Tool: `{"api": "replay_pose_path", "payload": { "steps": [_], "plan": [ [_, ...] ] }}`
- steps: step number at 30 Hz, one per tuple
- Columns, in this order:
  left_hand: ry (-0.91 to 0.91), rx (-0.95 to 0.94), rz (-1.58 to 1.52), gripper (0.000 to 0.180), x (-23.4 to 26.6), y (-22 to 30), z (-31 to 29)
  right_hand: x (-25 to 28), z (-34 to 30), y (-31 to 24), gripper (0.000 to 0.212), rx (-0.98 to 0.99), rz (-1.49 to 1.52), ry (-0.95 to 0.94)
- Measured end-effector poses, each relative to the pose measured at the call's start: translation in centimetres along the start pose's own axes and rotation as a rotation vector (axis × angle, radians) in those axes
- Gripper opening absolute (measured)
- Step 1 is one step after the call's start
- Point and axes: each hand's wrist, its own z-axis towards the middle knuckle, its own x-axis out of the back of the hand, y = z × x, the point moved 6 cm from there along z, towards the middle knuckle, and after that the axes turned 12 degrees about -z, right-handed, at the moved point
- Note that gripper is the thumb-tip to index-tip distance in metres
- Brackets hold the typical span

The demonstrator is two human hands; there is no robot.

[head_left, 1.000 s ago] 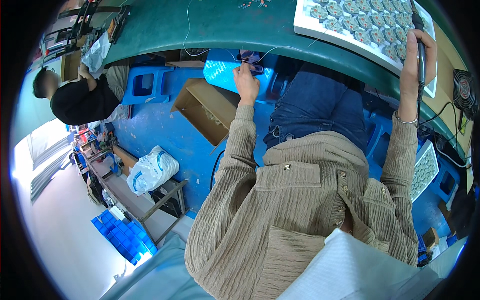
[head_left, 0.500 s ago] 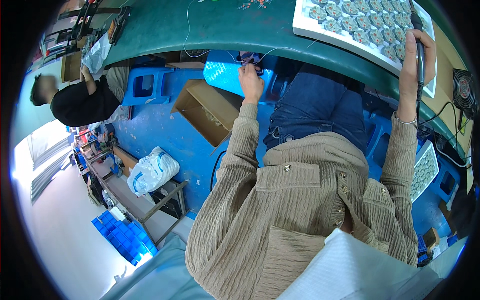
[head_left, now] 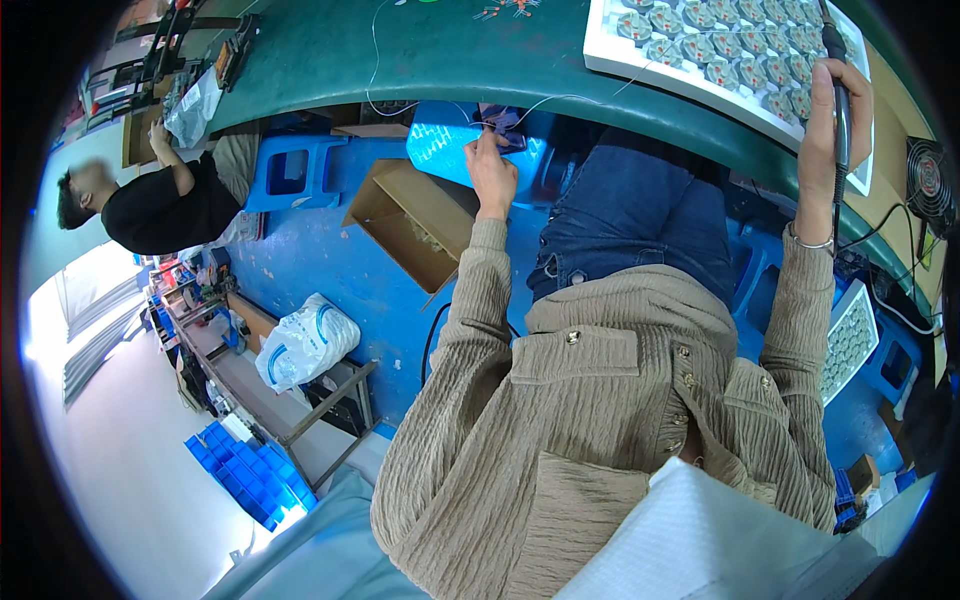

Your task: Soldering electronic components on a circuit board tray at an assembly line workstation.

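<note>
My left hand [head_left: 492, 176] reaches below the table edge, its index finger stretched out onto a dark, shiny flat object [head_left: 503, 124] that looks like a phone. That object rests at the top of a bright blue box or stool [head_left: 440, 137]; a thin white cord [head_left: 545, 99] runs by it and up onto the table. My right hand [head_left: 822, 140] is closed round the black handle of a soldering iron [head_left: 832, 42], whose tip is out of sight past the top edge. Beneath the iron lies a white foam tray [head_left: 640, 70] holding rows of round metallic parts [head_left: 725, 45].
The green tabletop [head_left: 430, 50] carries small red-tipped pieces [head_left: 510, 8]. A black fan [head_left: 930, 185] stands at the right. An open cardboard box [head_left: 415, 225], a white plastic bag [head_left: 305, 343] and a blue stool [head_left: 290, 170] are to the left, near a seated person [head_left: 165, 205].
My left hand has shifted slightly left, its finger stretching further over the dark object, which shows more. My right hand stays put. The seated person has raised a hand and their head.
</note>
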Motion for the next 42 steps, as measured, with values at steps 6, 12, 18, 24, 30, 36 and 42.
{"api": "replay_pose_path", "payload": {
  "steps": [6,12,18,24,30,36,42],
  "plan": [
    [0.031,-0.062,-0.169,0.042,1.4,2.9,-1.7,0.2,-0.2,0.1,0.019,-0.008,0.003,-0.011],
    [-0.046,-0.146,-0.430,0.035,1.5,8.2,-4.0,0.2,-0.2,0.7,0.018,-0.009,0.030,-0.018],
    [-0.103,-0.241,-0.548,0.030,1.2,12.3,-4.8,-0.1,-0.2,0.9,0.018,-0.020,0.034,-0.045],
    [-0.127,-0.472,-0.675,0.026,4.5,21.6,-2.9,1.4,0.4,0.3,0.016,0.028,-0.007,-0.005],
    [0.102,-0.733,-0.750,0.021,9.5,34.0,1.2,0.3,-2.7,-5.9,0.023,0.101,0.041,-0.190],
    [-0.295,-0.288,-0.845,0.011,7.4,36.0,3.8,2.6,-2.5,-7.3,0.019,0.155,-0.040,-0.208],
    [-0.586,-0.121,-0.817,0.008,7.5,34.2,6.1,3.0,-2.4,-5.7,0.019,0.080,-0.061,-0.298]
  ]
}}
